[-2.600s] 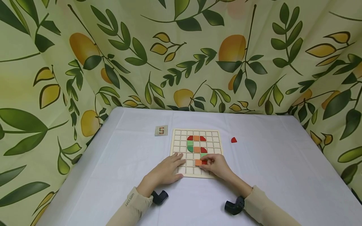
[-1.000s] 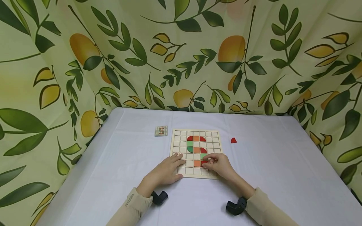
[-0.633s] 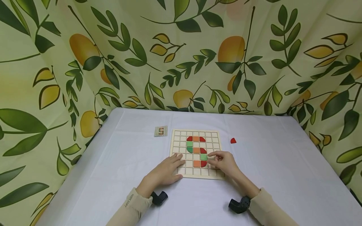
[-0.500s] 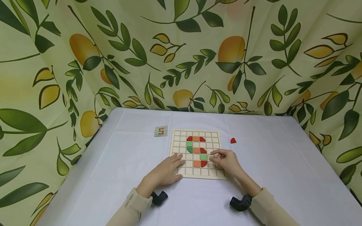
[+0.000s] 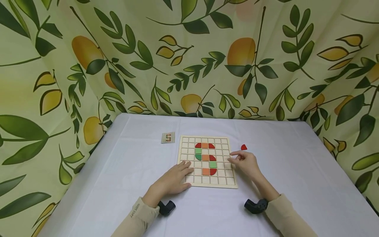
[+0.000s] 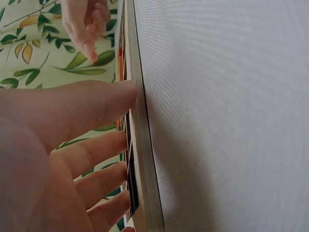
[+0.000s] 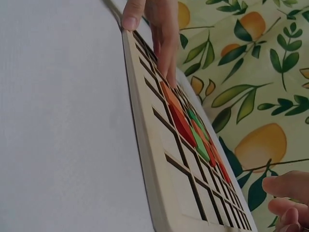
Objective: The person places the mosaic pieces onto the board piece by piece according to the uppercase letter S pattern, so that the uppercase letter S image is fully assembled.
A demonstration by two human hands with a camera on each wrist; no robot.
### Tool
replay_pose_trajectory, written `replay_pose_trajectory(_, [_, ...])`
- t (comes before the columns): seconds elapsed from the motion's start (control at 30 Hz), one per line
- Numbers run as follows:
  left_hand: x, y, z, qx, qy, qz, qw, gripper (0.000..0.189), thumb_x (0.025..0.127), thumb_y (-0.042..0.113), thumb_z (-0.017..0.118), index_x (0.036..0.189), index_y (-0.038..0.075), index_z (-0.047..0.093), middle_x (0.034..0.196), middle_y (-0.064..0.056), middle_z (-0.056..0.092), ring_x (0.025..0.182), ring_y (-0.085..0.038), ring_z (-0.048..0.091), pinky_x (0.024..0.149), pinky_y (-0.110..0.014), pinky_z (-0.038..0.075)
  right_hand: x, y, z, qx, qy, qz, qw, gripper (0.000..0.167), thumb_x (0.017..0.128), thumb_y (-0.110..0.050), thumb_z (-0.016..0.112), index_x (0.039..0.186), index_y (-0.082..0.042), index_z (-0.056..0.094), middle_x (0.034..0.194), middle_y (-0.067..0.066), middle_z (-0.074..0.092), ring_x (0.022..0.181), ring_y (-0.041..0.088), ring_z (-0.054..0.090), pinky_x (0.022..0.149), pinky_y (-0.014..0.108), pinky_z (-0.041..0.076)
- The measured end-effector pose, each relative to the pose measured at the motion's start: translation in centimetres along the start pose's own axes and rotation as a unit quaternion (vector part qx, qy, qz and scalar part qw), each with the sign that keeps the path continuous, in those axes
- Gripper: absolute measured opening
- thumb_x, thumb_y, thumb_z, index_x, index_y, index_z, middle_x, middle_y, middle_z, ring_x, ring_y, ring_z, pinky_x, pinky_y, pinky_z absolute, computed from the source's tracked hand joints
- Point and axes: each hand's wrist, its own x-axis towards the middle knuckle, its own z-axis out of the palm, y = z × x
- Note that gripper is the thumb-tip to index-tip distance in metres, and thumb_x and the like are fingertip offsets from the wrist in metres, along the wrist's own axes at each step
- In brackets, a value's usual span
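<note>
A wooden grid board (image 5: 226,181) lies flat on the table, with red, orange and green tiles forming a curved S-like figure. The red quarter-round tile (image 5: 213,171) and the orange square tile (image 5: 205,171) make up its lowest row. My left hand (image 5: 174,177) rests on the board's left front corner, fingers spread over the cells and thumb at the front edge (image 6: 137,145). Over the board's right edge hovers my right hand (image 5: 247,164), its thumb and index finger apart with nothing between them. Just beyond those fingers a loose red quarter-round tile (image 5: 243,147) lies on the cloth.
A small card (image 5: 168,137) printed with a gridded S figure lies left of the board's far corner. White cloth (image 5: 133,158) covers the table, and a leaf-patterned curtain (image 5: 201,82) hangs behind it. A black wrist device (image 5: 256,206) sits under my right wrist.
My right hand set the orange tile down beside the lower red one, let go, and moved right and away across the board toward the loose red tile. My left hand stayed put.
</note>
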Motion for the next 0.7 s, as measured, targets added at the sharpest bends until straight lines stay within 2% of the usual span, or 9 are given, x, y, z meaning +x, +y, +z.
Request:
replay_pose_trajectory(0.37, [0.0,0.0,0.0,-0.001,-0.003,-0.003,1.0000,0.055,0.092,0.031,0.061,0.141,0.010,0.049,0.158,-0.010,0.035,0.149,-0.030,0.028,0.122,-0.047,0.029,1.0,1.1,-1.1,0.027,0.035,0.025,0.9987,0.032,0.082,-0.015,0.074,0.106,0.006,0.069,0.061,-0.008,0.047,0.056,0.003,0.041,0.051,0.016,0.035])
replay_pose_trajectory(0.7, [0.2,-0.1,0.1,-0.009,-0.002,-0.007,0.9999,0.054,0.091,0.029,0.063,0.140,0.010,0.050,0.158,-0.009,0.035,0.149,-0.030,0.028,0.122,-0.048,0.029,1.9,1.8,-1.8,0.053,0.046,0.076,0.9946,0.039,0.084,-0.016,0.073,0.113,0.008,0.065,0.063,-0.010,0.047,0.052,0.003,0.042,0.046,0.017,0.037])
